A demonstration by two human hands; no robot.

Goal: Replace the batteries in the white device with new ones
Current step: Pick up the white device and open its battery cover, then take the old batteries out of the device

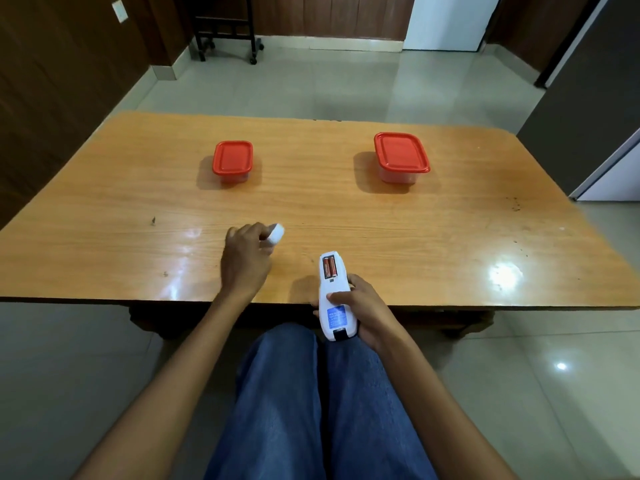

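The white device (333, 296) lies back-up in my right hand (363, 306) over the table's near edge. Its battery bay is open and shows two orange batteries (329, 266) side by side; a blue label sits lower on its back. My left hand (244, 259) is over the table to the left and pinches the white battery cover (276, 233) just above the wood. Two closed containers with red lids stand farther back: a smaller one (232, 161) on the left and a larger one (401, 156) on the right. What they hold is hidden.
The wooden table (450, 237) reaches from left to right, its near edge just beyond my knees in blue jeans (311, 410). Tiled floor lies beyond, with a black wheeled stand (225, 32) at the far wall and a grey cabinet (595, 116) at right.
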